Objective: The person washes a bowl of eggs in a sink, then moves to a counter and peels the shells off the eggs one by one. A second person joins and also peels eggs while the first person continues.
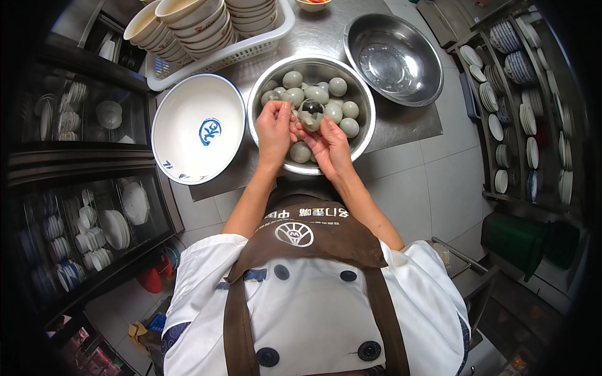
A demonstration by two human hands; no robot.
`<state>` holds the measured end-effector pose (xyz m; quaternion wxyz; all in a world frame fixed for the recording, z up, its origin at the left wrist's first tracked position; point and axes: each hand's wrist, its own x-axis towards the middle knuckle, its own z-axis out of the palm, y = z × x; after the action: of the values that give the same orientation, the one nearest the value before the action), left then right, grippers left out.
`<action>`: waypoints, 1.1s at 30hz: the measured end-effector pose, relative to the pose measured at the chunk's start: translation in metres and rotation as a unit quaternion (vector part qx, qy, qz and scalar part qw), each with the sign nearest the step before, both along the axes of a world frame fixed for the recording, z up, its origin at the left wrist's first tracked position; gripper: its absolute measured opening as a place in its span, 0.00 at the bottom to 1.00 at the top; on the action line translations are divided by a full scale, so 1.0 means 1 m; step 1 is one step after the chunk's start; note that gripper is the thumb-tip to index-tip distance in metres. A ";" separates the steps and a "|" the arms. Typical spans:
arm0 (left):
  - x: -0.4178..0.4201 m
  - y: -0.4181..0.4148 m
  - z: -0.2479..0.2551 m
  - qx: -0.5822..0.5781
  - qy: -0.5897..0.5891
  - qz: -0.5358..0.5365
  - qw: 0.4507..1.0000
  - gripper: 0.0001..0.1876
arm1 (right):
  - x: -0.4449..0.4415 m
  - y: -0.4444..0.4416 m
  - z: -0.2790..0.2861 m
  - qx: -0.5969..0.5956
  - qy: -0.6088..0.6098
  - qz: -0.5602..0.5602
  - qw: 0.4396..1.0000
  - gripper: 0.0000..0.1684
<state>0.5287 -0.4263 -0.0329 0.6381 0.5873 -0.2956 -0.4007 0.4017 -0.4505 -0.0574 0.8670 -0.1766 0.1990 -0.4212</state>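
Observation:
A partly peeled preserved egg [311, 114], its dark body showing under pale shell, is held above a steel bowl [367, 136]. My right hand [333, 146] cradles it between thumb and fingers. At the egg's left side, my left hand [274, 131] has its thumb and forefinger pinched together; whether a bit of shell is between them cannot be told. Several grey-green eggs [314, 95] in their shells lie in the bowl below. Left of that bowl stands a large white bowl [188, 136] with a blue rim and a blue mark, with nothing in it.
A wide steel basin [395, 58] sits at the table's right. Behind the white bowl, a white plastic basket [263, 44] holds stacked bowls [200, 28]. The steel table [324, 33] ends close before me. Dish cabinets [89, 113] flank the left, dish shelves [510, 105] the right, near a green bin [515, 239].

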 end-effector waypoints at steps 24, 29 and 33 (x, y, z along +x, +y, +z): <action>-0.018 0.004 0.003 -0.027 -0.228 -0.012 0.973 0.08 | 0.010 0.007 -0.001 -0.106 0.157 -0.135 0.973 0.30; -0.019 0.003 0.003 -0.054 -0.314 0.009 0.948 0.07 | 0.010 0.008 0.000 -0.131 0.171 -0.160 0.963 0.32; -0.022 0.005 0.008 -0.039 -0.332 -0.001 0.943 0.06 | 0.009 0.008 0.001 -0.138 0.179 -0.167 0.960 0.32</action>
<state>0.5069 -0.4211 -0.0251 0.5259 0.6614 -0.5064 -0.1720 0.4109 -0.4426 -0.0566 0.7019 -0.3317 0.3174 -0.5445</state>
